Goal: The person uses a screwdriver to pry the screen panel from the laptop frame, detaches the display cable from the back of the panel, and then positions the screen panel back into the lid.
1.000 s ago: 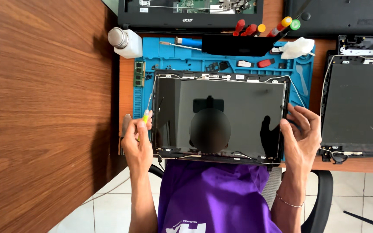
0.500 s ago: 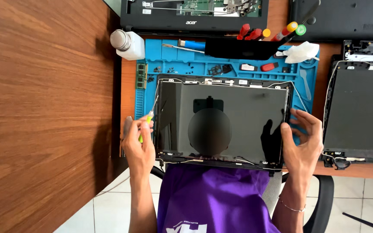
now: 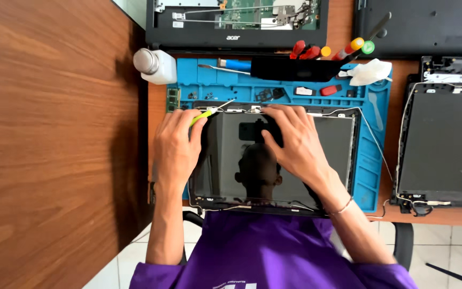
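Note:
A bare laptop screen panel lies flat on a blue work mat, its glossy face reflecting me. My left hand rests on the panel's left edge and grips a small yellow-green screwdriver whose tip points at the panel's top left corner. My right hand lies palm down on the panel's upper middle, fingertips at the top edge near a metal bracket. Thin cables run along the panel's rim.
A white bottle stands at the mat's top left. A black holder with several coloured screwdrivers sits behind the mat. An opened laptop base is at the back. A second laptop lid lies right. A wooden wall is left.
Both hands moved from the panel's side edges up onto it. The right hand went to the top middle, the left to the top left corner with the screwdriver.

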